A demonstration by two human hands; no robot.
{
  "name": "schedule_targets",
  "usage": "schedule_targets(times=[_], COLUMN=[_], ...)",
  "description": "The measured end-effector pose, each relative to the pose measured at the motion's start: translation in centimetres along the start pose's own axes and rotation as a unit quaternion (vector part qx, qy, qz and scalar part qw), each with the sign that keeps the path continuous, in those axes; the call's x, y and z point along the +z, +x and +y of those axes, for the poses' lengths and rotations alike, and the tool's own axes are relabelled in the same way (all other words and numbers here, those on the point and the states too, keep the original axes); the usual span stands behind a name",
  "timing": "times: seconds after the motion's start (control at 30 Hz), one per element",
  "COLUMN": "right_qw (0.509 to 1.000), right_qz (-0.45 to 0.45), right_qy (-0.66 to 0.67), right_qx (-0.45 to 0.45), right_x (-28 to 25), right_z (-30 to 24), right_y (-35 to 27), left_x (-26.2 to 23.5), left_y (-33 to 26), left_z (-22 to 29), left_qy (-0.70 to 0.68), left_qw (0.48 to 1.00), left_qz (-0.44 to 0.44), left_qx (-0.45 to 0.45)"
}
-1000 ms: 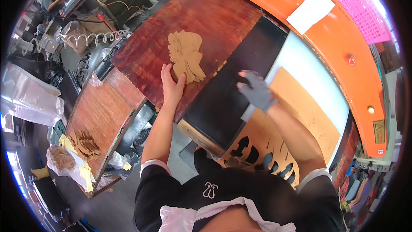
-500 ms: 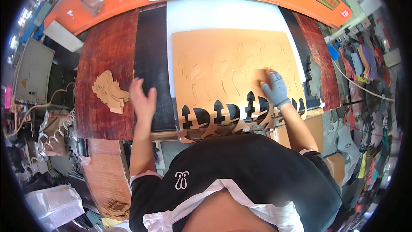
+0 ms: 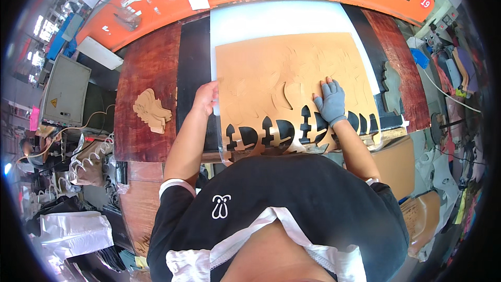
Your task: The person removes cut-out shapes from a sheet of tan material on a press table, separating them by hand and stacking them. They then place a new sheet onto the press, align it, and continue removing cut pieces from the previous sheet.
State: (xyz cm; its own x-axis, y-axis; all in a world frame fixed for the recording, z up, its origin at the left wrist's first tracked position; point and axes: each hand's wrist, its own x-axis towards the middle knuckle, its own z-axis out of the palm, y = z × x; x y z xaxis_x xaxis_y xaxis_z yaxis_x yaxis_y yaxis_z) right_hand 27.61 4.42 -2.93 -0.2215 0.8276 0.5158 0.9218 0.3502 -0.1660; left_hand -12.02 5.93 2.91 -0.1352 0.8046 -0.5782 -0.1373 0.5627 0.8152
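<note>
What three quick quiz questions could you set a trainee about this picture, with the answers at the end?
1. Which of the person's hands wears the grey glove?

2. True or false: the stack of tan pieces lies on the reddish-brown board, to the left of the tan sheet.

3. Where does the row of dark cut-outs run in the sheet?
A) Along the edge farthest from the person
B) Along the edge nearest the person
C) Down the left edge

Key:
1. The right hand
2. True
3. B
</note>
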Motion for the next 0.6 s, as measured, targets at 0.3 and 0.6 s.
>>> schedule_targets(times=[0.3,0.6], right_qw=[0.976,0.814], right_qz=[-0.005,-0.299], right_qy=[0.208,0.484], right_qx=[-0.056,0.119], right_x=[-2.2,5.3], right_z=[-6.5,-20.3], right_y=[5.1,9.5], left_x=[1.3,2.0], left_y=[0.8,-0.8], left_z=[-2.5,-1.7], left_qy=[-0.004,-0.196], left_qw=[0.993,0.969], left_qz=[-0.025,-0.132], left_qx=[0.116,0.077])
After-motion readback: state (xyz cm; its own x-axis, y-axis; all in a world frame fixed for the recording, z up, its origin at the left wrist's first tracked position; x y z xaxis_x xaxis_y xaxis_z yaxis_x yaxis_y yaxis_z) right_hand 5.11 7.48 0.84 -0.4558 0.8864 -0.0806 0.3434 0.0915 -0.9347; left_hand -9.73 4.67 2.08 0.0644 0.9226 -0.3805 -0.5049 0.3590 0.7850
